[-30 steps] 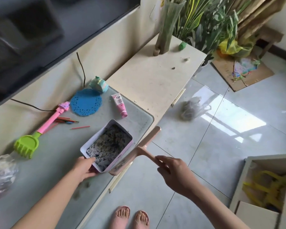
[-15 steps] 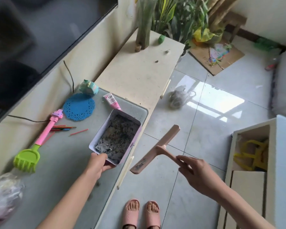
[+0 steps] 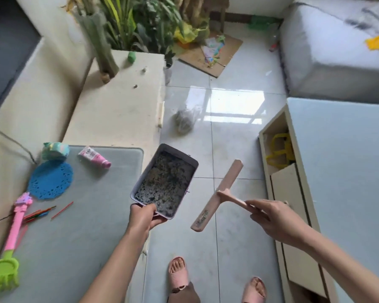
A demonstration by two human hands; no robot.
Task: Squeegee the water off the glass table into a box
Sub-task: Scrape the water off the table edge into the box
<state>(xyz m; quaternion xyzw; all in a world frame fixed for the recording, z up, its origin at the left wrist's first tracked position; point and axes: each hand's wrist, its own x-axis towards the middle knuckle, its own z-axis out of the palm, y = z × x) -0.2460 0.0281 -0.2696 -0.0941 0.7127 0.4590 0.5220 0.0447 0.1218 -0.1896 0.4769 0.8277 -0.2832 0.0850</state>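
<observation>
Pink plastic is what your right hand (image 3: pixel 274 217) grips: it is closed on the handle of the squeegee (image 3: pixel 217 195), which hangs in the air over the floor tiles (image 3: pixel 232 136), off the bench altogether. Its blade runs long from near-left to far-right, tilted, with the handle pointing back toward you and to the right. Your left hand (image 3: pixel 143 217) is closed on the near end of the box (image 3: pixel 165 182), thumb over the rim. The box is lifted clear, just past the bench edge, its long axis leading away from you, with dark wet specks spread over its bottom. Box and blade are near each other but apart, the box to the left of the squeegee, so the left hand is the one nearer the glass. That glass bench (image 3: pixel 79 248) lies to your left, grey and mostly bare close by. Farther along it rest a toy rake (image 3: pixel 11 243), a blue doily (image 3: pixel 50 180) and a pink tube (image 3: pixel 94 157). Beyond stand a cream cabinet top (image 3: pixel 123 106), potted plants (image 3: pixel 127 20) and a grey sofa (image 3: pixel 328 47).
</observation>
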